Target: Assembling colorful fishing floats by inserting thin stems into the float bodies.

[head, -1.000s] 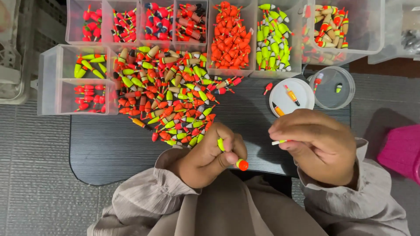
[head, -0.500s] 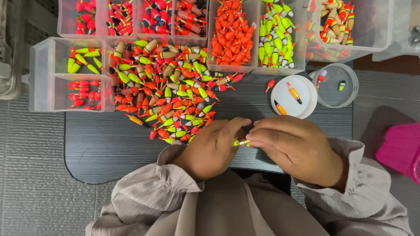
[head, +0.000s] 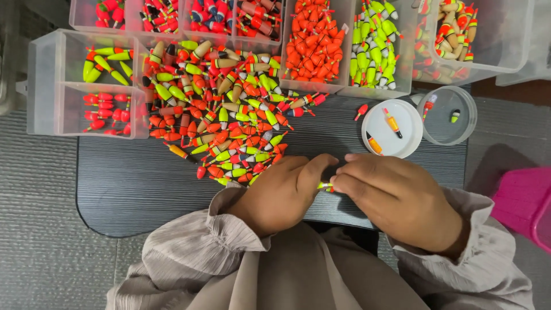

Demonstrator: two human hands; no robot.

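Fingertips meet at the middle of the dark board (head: 143, 189), where our left hand (head: 284, 192) and right hand (head: 396, 198) press together around a small yellow-green float (head: 326, 185). We pinch it from both sides, the left thumb and curled fingers closing on one end and the right fingertips closing on the other, so only a sliver of it shows between them. Both hands sit close to the board's near edge, just above our grey sleeves (head: 195, 258).

Beyond our left hand lies the loose heap of orange, red and green floats (head: 224, 109), its nearest pieces almost touching our knuckles. Bare board stretches to the left of that hand as far as the rounded corner. Beyond our right hand, a white round lid (head: 402, 138) with two floats on it and a clear round tub (head: 459, 123) sit near the far right edge. Clear sorting trays (head: 57, 74) line the far side and left. A pink container (head: 525, 201) stands off the board at right.
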